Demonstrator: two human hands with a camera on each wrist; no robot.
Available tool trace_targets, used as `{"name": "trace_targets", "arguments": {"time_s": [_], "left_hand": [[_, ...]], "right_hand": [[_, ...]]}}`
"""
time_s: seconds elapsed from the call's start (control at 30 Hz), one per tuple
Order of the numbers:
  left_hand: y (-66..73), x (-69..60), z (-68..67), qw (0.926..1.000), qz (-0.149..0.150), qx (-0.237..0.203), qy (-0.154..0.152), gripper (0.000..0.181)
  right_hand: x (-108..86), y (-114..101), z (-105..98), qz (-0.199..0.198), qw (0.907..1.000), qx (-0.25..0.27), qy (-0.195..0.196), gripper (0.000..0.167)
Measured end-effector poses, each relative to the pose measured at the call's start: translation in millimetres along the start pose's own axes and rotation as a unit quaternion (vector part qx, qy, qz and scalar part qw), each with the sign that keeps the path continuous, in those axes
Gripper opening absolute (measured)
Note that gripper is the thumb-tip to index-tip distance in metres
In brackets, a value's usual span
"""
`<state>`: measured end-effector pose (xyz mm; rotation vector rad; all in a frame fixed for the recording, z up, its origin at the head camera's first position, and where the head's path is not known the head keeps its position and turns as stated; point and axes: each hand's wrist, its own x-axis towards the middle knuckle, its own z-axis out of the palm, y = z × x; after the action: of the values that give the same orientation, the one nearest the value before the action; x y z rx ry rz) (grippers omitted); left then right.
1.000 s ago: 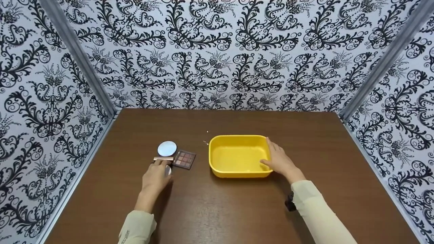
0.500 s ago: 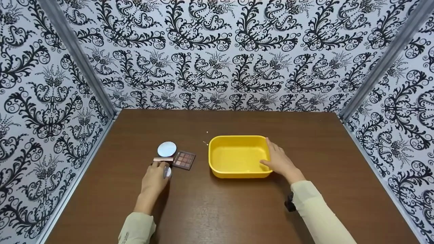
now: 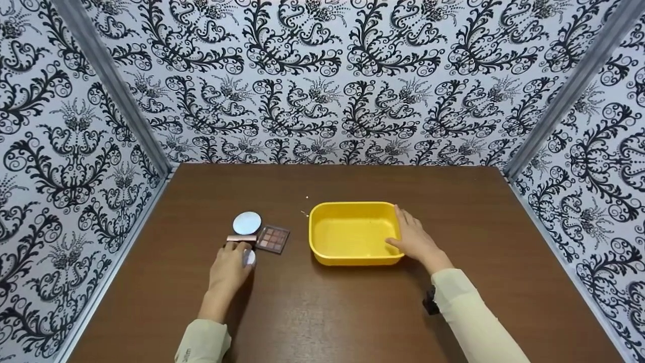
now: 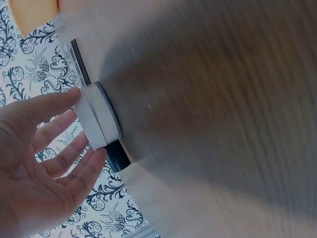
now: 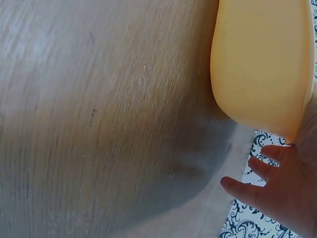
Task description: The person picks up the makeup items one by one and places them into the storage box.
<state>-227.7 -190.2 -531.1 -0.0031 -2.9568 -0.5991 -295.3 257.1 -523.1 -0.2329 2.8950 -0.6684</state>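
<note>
I see the left hand (image 3: 228, 267) pinching what looks like a small white jar (image 4: 98, 116) on the table (image 3: 327, 312). A tube (image 3: 242, 238) and an open palette (image 3: 273, 239) crowd it, a round disc (image 3: 247, 223) beyond. The right hand (image 3: 417, 241), fingers straight, straddles the yellow tub (image 3: 358, 261)'s right rim.

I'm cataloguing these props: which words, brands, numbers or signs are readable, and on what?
No text can be read.
Pale cream fabric left sleeve: small dark lettering, too blurred to read.
White round case in the left hand: no lettering visible.
Yellow rectangular plastic tub: no lettering visible.
</note>
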Motion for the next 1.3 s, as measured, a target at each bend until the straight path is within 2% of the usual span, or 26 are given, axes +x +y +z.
{"name": "trace_targets", "arguments": {"time_s": [0.2,0.37,0.83,1.07,1.3], "left_hand": [[7.5,1.9,-2.9,0.9999,0.005,0.006,-0.008,0.046],[16.9,4.8,-5.3,0.9999,0.013,-0.002,-0.002,0.046],[56.7,19.3,-15.9,0.9992,0.038,0.007,-0.007,0.048],[75.5,27.0,-17.0,0.9989,0.046,-0.013,-0.003,0.043],[91.3,34.6,-15.5,0.9973,0.070,-0.025,0.002,0.044]], "right_hand": [[0.8,-1,0,0.004,0.9999,-0.010,0.001,0.095],[1.2,-1,0,-0.001,0.9998,-0.017,0.006,0.095],[1.3,-1,1,-0.001,0.9997,-0.021,0.008,0.097],[1.4,-2,1,-0.006,0.9996,-0.026,0.010,0.096],[0.5,-2,0,-0.004,0.9997,-0.020,0.010,0.097]]}}
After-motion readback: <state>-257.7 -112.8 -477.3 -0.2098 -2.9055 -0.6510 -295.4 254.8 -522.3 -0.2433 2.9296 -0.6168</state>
